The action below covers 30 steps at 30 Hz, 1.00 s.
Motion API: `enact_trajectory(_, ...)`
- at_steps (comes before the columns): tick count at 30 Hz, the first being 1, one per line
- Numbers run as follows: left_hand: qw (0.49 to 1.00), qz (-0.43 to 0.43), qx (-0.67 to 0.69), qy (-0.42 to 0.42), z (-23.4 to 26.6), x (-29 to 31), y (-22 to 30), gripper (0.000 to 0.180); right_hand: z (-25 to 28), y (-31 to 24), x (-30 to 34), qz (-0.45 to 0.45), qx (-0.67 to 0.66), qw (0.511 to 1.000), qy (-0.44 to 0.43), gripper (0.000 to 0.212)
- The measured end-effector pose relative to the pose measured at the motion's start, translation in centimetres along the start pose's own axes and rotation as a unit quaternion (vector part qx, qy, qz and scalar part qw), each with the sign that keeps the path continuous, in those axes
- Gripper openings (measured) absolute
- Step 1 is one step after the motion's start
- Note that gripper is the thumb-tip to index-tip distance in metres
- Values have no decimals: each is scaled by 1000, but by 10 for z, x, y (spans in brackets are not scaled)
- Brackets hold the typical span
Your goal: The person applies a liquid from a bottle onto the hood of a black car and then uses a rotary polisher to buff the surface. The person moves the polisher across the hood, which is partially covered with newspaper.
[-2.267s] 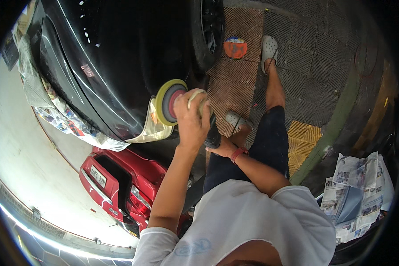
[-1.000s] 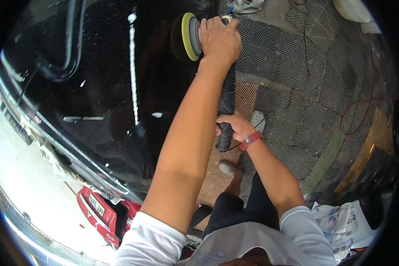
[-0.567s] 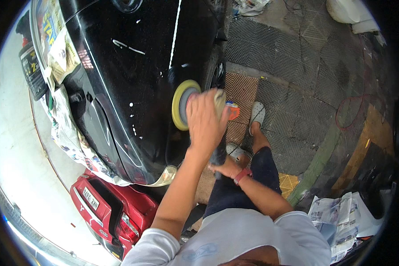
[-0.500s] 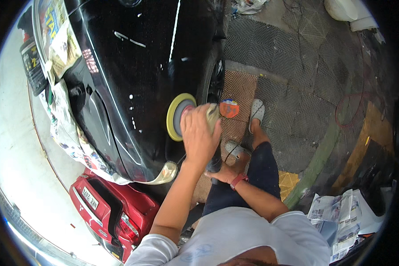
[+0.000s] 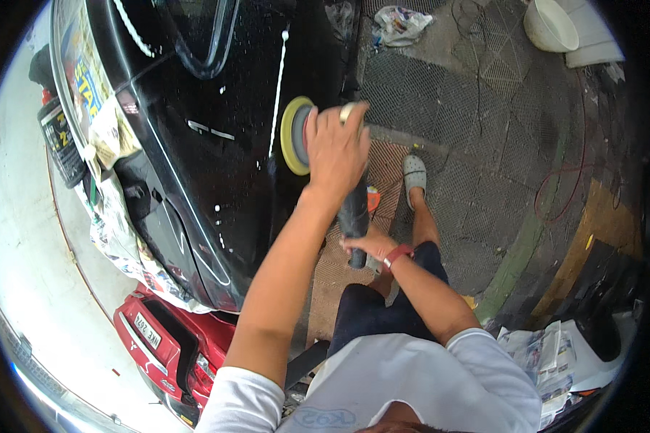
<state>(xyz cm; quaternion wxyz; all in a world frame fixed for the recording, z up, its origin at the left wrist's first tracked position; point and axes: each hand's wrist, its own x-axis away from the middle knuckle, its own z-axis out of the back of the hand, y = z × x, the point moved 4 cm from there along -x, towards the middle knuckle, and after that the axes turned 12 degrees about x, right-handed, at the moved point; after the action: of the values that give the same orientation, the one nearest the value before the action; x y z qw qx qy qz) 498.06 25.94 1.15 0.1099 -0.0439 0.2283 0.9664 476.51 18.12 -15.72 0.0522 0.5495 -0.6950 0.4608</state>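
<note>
My left hand (image 5: 336, 155) is wrapped over the head of a polisher (image 5: 354, 209), just behind its yellow and grey round pad (image 5: 289, 137). The pad faces the glossy black car body (image 5: 195, 169); whether it touches the panel I cannot tell. Lower down, my right hand (image 5: 372, 242), below a red wristband, grips the rear of the polisher's dark handle. White streaks and dabs (image 5: 278, 94) lie on the black paintwork beside the pad. An orange round object (image 5: 373, 198) on the floor is partly hidden behind the tool.
Newspaper and plastic sheeting (image 5: 123, 234) cover the car's left side, near a black bottle (image 5: 61, 144). A red car (image 5: 152, 339) stands at lower left. Patterned mats (image 5: 455, 173) cover the floor, with a crumpled plastic bag (image 5: 403, 26), a white basin (image 5: 550, 26) and newspapers (image 5: 545, 357) around.
Both hands have moved the polisher farther up along the car body, toward the long white streak. The orange object is now mostly covered by the tool.
</note>
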Motion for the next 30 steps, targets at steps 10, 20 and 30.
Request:
enact_trajectory(10,987,-57,52,142,47,-142,-1,55,76,-150,-40,36,139,982,123,32)
enact_trajectory(20,959,164,96,210,122,242,9,57,-71,21,92,46,399,906,134,38)
enact_trajectory(30,978,111,102,143,103,136,15,60,-17,-5,55,22,278,954,111,44)
